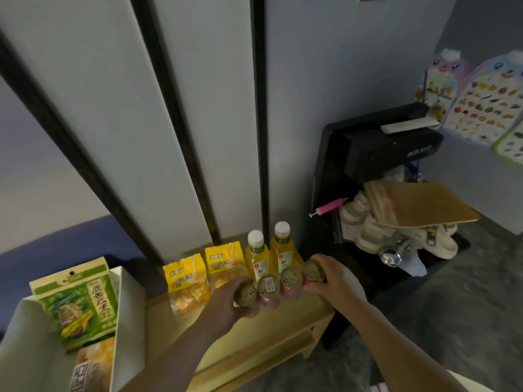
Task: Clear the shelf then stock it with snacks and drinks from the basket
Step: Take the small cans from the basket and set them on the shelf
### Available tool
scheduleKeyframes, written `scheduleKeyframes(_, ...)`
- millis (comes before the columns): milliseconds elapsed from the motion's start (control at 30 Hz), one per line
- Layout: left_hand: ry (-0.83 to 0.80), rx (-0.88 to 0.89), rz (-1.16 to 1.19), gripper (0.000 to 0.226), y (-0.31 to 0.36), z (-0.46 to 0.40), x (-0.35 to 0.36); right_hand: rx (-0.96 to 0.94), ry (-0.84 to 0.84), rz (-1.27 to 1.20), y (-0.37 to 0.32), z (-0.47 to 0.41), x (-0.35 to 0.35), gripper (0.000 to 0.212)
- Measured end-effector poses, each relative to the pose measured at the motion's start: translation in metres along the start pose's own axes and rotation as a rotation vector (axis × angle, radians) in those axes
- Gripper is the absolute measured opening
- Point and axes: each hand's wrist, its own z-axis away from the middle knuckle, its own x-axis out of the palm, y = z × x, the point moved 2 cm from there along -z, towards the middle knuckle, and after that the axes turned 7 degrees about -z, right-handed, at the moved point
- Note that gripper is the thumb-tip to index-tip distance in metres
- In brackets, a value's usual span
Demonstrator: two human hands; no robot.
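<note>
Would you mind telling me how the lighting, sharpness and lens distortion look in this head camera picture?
Head view: dim, bluish light, no glare; wide-angle lens splays the wall panels outward; soft overall, the small cans held by the left hand and right hand slightly blurred, bottle labels unreadable.

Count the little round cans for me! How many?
4, in one row on the wooden shelf: the left hand grips the leftmost small round can, the right hand the rightmost, two between.
</note>
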Motion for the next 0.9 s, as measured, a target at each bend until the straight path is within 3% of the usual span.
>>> scheduleKeyframes(567, -0.006, -0.223, -0.073, 0.068, -0.061, -0.034, 0.061, 0.099, -0.197, 0.001, 0.064, -0.063, 0.077, 0.075)
scheduleKeyframes(900, -0.005, -0.225, -0.118, 0.069, -0.068, -0.038, 0.072, 0.098, -0.18, 0.029, 0.07, -0.066, 0.082, 0.075)
